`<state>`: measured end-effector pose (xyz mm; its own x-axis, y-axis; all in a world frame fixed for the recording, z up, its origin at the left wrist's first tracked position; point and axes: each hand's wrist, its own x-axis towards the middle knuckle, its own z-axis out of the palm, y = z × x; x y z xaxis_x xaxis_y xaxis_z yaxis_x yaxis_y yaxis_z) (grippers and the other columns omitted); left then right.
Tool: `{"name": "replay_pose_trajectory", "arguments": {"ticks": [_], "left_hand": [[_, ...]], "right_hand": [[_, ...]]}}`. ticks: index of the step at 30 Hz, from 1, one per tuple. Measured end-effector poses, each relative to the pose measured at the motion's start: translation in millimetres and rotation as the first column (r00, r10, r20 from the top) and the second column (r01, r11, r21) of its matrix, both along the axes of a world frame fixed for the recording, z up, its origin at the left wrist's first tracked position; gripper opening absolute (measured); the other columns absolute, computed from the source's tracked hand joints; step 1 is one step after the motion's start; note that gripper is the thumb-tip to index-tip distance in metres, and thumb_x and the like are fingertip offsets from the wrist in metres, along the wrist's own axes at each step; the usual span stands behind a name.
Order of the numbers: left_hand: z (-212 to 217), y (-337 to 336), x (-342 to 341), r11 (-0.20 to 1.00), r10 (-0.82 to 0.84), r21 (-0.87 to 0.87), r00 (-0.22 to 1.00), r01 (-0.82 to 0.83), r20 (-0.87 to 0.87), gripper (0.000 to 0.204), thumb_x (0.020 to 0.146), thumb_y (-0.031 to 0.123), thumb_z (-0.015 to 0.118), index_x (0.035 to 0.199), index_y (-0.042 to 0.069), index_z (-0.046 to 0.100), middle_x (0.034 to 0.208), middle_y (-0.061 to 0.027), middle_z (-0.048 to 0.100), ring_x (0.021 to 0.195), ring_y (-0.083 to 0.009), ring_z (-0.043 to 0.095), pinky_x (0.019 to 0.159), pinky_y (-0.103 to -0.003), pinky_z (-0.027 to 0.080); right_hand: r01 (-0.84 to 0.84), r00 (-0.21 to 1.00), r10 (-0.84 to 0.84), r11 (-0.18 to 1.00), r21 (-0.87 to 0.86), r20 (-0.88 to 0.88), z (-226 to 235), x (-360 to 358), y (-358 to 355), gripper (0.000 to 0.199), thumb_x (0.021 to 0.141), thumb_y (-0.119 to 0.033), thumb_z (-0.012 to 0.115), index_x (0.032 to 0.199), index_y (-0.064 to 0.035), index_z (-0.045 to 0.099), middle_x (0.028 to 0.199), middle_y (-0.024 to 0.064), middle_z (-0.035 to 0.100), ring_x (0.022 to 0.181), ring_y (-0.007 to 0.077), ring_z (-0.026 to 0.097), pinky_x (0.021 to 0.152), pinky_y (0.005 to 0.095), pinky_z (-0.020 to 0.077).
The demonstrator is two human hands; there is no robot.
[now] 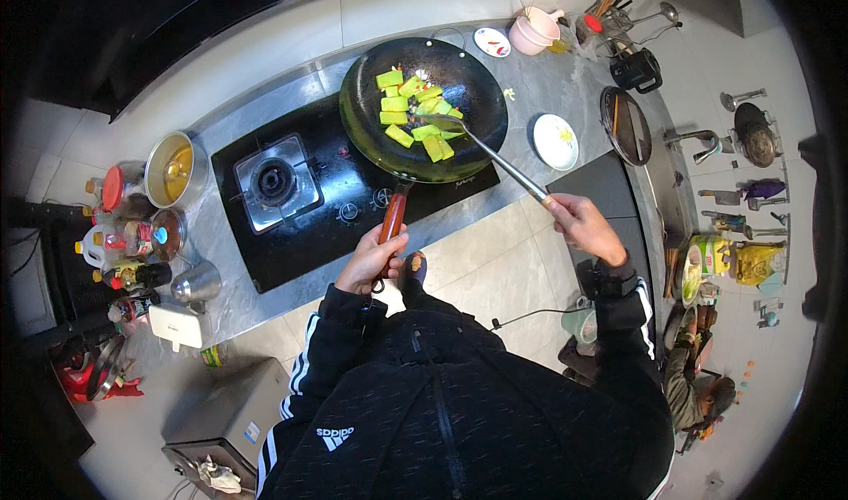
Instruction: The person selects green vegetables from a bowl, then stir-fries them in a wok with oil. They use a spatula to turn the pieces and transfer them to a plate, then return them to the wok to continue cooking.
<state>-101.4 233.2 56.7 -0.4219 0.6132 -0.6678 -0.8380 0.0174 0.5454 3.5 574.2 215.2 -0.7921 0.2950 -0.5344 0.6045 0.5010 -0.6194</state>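
Observation:
A large black wok [477, 85] sits over the right side of the glass-topped gas stove. Its reddish-brown wooden handle [395, 215] points toward me, and my left hand [374, 261] is closed around it. Flat green vegetable pieces [394, 104] lie in the wok with small red bits among them. My right hand [583, 226] grips the metal handle of a spatula [508, 166]. The spatula's blade [444, 123] rests among the green pieces, partly touching them.
An uncovered burner [274, 182] is on the left of the stove [331, 208]. Left of it stand a metal pot [164, 171], a steel cup [196, 283] and several bottles. A white plate [556, 142] and a pink basin [533, 32] are on the right counter. Another person [698, 390] is at far right.

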Motion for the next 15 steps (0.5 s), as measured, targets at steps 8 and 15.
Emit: {"name": "replay_pose_trajectory", "arguments": {"ticks": [8,15], "left_hand": [[-3,0,2,0.999,0.034,-0.005,0.999,-0.034,0.005,0.035,0.096,0.018,0.066,0.125,0.010,0.049,0.079,0.0016,0.049,0.053,-0.0054,0.048,0.044,-0.020,0.040],[-2,0,2,1.000,0.015,0.001,1.000,-0.015,-0.027,0.034,0.096,0.019,0.065,0.123,0.008,0.049,0.079,0.0020,0.049,0.054,-0.0047,0.048,0.044,-0.020,0.041]], "right_hand": [[0.024,0.999,-0.022,0.995,-0.092,0.030,-18,0,-21,0.037,0.104,-0.033,0.052,0.117,-0.0011,0.065,0.067,-0.0036,0.050,0.050,0.0040,0.043,0.043,0.0217,0.0361],[0.098,0.995,-0.096,0.988,-0.115,0.021,-23,2,-22,0.040,0.104,-0.034,0.052,0.124,-0.0011,0.063,0.068,-0.0022,0.051,0.049,0.0047,0.044,0.042,0.0221,0.0365]]}}
